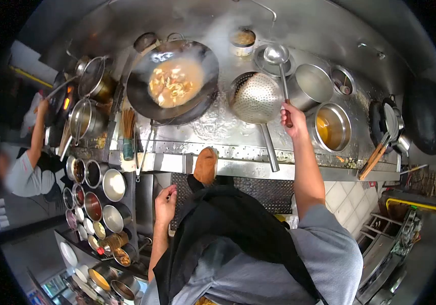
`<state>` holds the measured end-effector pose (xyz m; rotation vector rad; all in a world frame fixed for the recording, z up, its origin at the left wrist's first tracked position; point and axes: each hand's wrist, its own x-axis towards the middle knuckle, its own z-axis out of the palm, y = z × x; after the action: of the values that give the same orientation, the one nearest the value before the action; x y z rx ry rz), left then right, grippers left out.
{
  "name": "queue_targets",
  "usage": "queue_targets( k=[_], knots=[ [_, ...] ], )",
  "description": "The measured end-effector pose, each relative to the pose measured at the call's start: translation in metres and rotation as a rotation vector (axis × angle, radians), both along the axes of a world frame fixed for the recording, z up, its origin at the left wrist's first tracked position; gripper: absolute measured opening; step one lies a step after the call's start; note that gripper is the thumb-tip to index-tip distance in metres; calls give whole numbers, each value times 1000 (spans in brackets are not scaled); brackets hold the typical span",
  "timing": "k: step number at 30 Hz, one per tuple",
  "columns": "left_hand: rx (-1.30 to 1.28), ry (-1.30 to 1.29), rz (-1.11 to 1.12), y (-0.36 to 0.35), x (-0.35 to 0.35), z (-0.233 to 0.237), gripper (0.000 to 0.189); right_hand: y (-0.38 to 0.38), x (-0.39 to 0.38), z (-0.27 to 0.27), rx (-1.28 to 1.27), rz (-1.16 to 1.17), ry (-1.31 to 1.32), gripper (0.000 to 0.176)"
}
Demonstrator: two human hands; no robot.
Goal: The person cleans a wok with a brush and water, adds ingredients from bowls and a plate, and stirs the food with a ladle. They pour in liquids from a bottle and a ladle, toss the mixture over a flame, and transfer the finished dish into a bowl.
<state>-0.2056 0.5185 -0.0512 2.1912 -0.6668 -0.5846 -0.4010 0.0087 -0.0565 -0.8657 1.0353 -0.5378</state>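
My right hand (294,119) grips the wooden-ended handle of a steel ladle (283,76). The ladle's round bowl points away from me, over a round steel dish (266,65). Just left of that hand lies a large perforated strainer (255,99), its handle jutting past the counter's front edge. Low by my body hangs my left hand (165,204), fingers curled; whether anything small is inside I cannot make out. Ahead on the left, a big black wok (139,89) holds brownish broth with pale pieces (176,82), and steam rises from it.
Right of the ladle stand a pot of cloudy liquid (311,84) and a pot of yellow liquid (333,129). Several seasoning containers (114,184) crowd the left side. Another person (30,170) handles a pan at far left. My brown shoe (205,166) shows at the counter's front edge.
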Motion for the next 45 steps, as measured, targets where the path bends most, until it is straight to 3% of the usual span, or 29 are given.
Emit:
queue_targets(
  k=[2, 4, 6, 7, 8, 9, 10, 11, 13, 14, 18, 20, 22, 24, 25, 26, 27, 28, 30, 32, 34, 37, 40, 45],
  knots=[
    [-11, -9, 44, 4, -9, 4, 21, 11, -3, 7, 281, -90, -254, 5],
    [-21, 53, 75, 7, -16, 6, 21, 22, -8, 5, 273, -16, -262, 9],
    [-41, 52, 53, 3, -19, 6, 21, 37, -7, 1, -198, 116, 249, 13],
    [-57, 44, 32, 3, -20, 8, 21, 46, -7, 1, -477, 220, 606, 25],
    [-71, -3, -4, 1, -20, 10, 21, 55, -17, -20, -1204, 228, 994, 35],
    [-77, -54, -28, -2, -18, 13, 21, 70, -15, -2, -991, 294, 1099, 38],
    [-120, -51, -59, -2, -14, 11, 21, 78, -25, -10, -1022, 292, 1024, 38],
    [-155, -145, -92, -7, -11, 19, 21, 85, -37, -26, -1230, 228, 846, 33],
    [-227, -128, -98, -14, -6, 28, 20, 107, -43, -26, -584, 231, 437, 29],
    [-271, -42, -103, -21, -3, 41, 19, 146, -30, 6, -401, 181, 142, 25],
    [-398, -58, -328, -40, 9, 70, 29, 260, 17, 44, -162, 407, -218, 28],
    [-488, 185, -276, -45, 11, 88, 37, 322, 56, 56, -33, 622, -443, 37],
    [-392, 235, -227, -31, 19, 95, 47, 380, 92, 56, -5, 846, -502, 44],
    [-386, 446, -46, 12, 31, 120, 57, 422, 127, 40, -188, 1200, -682, 36],
    [-434, 312, -49, 46, 40, 103, 58, 438, 137, 49, -486, 1303, -609, 32],
    [-428, 371, 63, 78, 37, 113, 60, 452, 145, 65, -786, 1382, -525, 28],
    [-463, 279, 53, 116, 44, 88, 60, 461, 153, 80, -926, 1596, -459, 20],
    [-317, 419, 147, 147, 38, 124, 59, 475, 159, 72, -746, 1693, -396, 20],
    [-82, 255, 249, 207, 29, 130, 61, 493, 173, 44, -624, 1631, -346, 18],
    [7, -221, 164, 271, 22, 79, 61, 508, 201, -30, -283, 1495, -280, 12],
    [124, 36, 301, 294, 14, 86, 63, 518, 237, -69, -312, 1347, -194, 13],
    [219, 56, 363, 317, 12, 64, 66, 537, 301, -111, -12, 1109, 48, 15],
    [350, 108, 425, 321, 17, 49, 70, 565, 352, -126, 65, 977, 171, 25],
    [523, -42, 400, 320, 23, 18, 74, 602, 398, -137, 88, 949, 196, 22]
  ],
)
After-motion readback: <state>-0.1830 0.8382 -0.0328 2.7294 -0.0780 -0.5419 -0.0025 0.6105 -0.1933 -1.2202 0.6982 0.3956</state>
